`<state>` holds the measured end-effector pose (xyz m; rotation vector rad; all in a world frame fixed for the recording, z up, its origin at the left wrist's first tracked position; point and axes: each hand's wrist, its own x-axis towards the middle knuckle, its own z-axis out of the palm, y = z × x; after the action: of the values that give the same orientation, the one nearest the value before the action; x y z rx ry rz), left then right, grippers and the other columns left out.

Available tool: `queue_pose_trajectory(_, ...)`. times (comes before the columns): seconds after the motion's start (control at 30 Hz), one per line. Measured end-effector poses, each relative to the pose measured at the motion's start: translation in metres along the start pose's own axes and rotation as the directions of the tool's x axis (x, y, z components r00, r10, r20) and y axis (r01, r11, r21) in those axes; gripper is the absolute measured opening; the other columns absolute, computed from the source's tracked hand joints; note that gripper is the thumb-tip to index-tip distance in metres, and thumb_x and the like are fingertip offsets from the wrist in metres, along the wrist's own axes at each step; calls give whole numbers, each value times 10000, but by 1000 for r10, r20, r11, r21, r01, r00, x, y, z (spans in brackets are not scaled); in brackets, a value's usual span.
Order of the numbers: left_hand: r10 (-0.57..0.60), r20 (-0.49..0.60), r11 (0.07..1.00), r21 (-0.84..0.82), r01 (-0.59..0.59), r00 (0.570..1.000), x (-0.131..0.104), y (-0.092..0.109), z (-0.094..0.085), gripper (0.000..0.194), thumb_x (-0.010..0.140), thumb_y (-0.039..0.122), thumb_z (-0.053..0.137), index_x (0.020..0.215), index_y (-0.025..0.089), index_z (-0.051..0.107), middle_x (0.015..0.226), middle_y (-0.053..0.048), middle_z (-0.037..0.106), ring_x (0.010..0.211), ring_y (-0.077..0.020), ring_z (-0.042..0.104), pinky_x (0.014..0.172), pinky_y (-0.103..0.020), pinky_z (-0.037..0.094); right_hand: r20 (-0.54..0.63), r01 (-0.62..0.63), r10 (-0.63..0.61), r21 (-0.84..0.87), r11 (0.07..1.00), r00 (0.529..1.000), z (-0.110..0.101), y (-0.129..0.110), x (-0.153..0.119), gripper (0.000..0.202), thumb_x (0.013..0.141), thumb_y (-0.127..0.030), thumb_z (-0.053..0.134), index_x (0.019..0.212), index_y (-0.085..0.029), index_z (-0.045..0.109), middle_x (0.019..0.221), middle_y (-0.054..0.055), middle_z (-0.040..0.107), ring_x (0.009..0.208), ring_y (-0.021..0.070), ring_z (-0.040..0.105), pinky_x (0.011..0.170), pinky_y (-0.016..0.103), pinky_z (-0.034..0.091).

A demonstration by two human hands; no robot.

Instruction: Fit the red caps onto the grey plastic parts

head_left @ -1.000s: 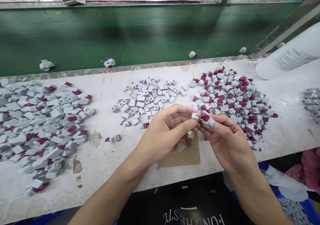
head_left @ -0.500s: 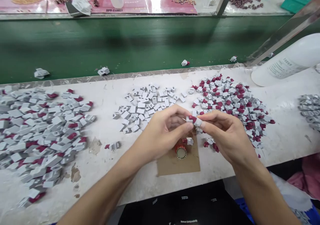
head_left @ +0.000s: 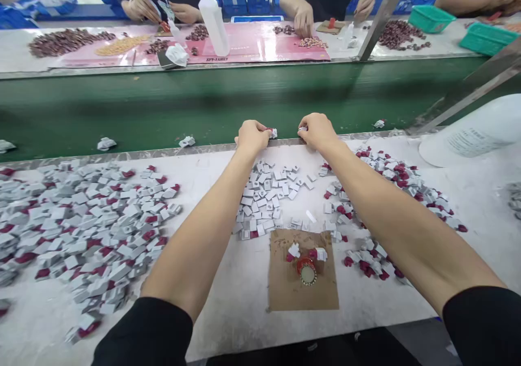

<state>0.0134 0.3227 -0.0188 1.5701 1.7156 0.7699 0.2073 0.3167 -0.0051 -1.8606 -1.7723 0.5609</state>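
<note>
- Grey-and-maroon piece (head_left: 274,133) pinched by left hand (head_left: 253,137) at bench's (head_left: 234,284) far edge.
- Pale piece (head_left: 302,129) pinched by right hand (head_left: 319,129).
- Probably light, stiff; best held by flat sides.

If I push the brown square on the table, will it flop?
Probably not: the brown square lies flat with straight edges, so it seems stiff. It looks thin, so likely light. The little pieces on top might slide around.

Here at the tabletop's (head_left: 230,306) far edge, by the green belt (head_left: 195,103), the left hand (head_left: 253,134) pinches a grey-and-maroon piece (head_left: 274,133), the right hand (head_left: 317,129) grips a small pale piece (head_left: 302,129); toward the near edge, a red cap (head_left: 307,274) sits on cardboard (head_left: 283,293)!
</note>
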Motion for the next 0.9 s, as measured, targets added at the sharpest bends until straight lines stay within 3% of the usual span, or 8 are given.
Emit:
queue_pose_trajectory(0.1, -62, -21, 995, 83, 63, 998, 2, 0, -3, 143, 941, 154, 751, 844, 220, 670, 1085, -175, 787, 1140, -380, 702, 1108, -596, 484, -36, 2, 1, 81, 997, 999, -7, -8, -15, 156, 899, -79, 741, 987, -155, 844, 1045, 140, 846, 1122, 360, 796, 1087, 509, 609)
queue_pose_trajectory(0.2, -46, -46, 989, 138, 51, 998, -17, 4, -14, 145, 938, 166, 773, 1062, 212, 714, 1264, -181, 756, 1276, -398, 637, 1173, -598, 448, -39, 8, 0, 211, 978, 999, -27, -10, -61, 168, 991, -180, 716, 1116, -139, 822, 1034, 138, 858, 939, 293, 844, 848, 426, 698)
queue_pose_trajectory(0.3, 137, 33, 960, 243, -141, 990, -54, 5, -29, 283, 964, 158, 710, 1239, 219, 729, 1319, -158, 704, 1344, -406, 549, 1211, -639, 402, -19, -11, 23, 478, 878, 1000, -50, -2, -126, 206, 974, -349, 845, 1089, -178, 829, 1012, 132, 872, 845, 286, 860, 678, 390, 718)
queue_pose_trajectory(0.4, 348, 354, 850, 273, -451, 868, -91, -2, -41, 413, 978, 87, 573, 1303, 261, 758, 1275, -115, 699, 1287, -370, 562, 1166, -615, 450, 28, -162, 182, 596, 786, 983, -65, 15, -190, 285, 910, -451, 949, 1071, -231, 868, 943, 87, 869, 767, 254, 857, 694, 379, 744)
queue_pose_trajectory(0.5, 381, 529, 769, 274, -578, 758, -106, -12, -43, 485, 1000, 44, 477, 1319, 254, 777, 1307, -123, 705, 1254, -354, 581, 1120, -570, 485, 95, -274, 290, 684, 676, 952, -68, 32, -233, 377, 892, -501, 977, 1195, -291, 903, 1070, 73, 877, 878, 250, 883, 809, 382, 771)
queue_pose_trajectory(0.7, 420, 431, 749, 332, -573, 799, -108, -6, -36, 91, 1017, 209, 690, 1072, 207, 762, 1191, -142, 753, 1222, -378, 602, 1105, -559, 490, 116, -261, 289, 805, 533, 950, -56, 34, -267, 248, 942, -484, 951, 1141, -340, 915, 858, 19, 831, 818, 199, 848, 686, 280, 729)
queue_pose_trajectory(0.8, 423, 343, 852, 166, -497, 839, -132, 5, -37, 67, 1040, 228, 685, 1087, 215, 731, 1161, -110, 774, 1103, -309, 669, 990, -469, 540, 120, -247, 274, 832, 497, 954, -53, 28, -277, 219, 966, -447, 938, 1151, -334, 907, 812, 2, 807, 779, 173, 827, 677, 247, 708)
queue_pose_trajectory(0.9, 357, 353, 930, -44, -366, 865, -170, 10, -36, 66, 1043, 267, 705, 1091, 236, 738, 1102, -69, 786, 979, -253, 692, 878, -411, 556, 140, -245, 267, 876, 416, 953, -50, 26, -287, 163, 1001, -455, 904, 1114, -337, 896, 864, 12, 846, 813, 186, 857, 726, 270, 728)
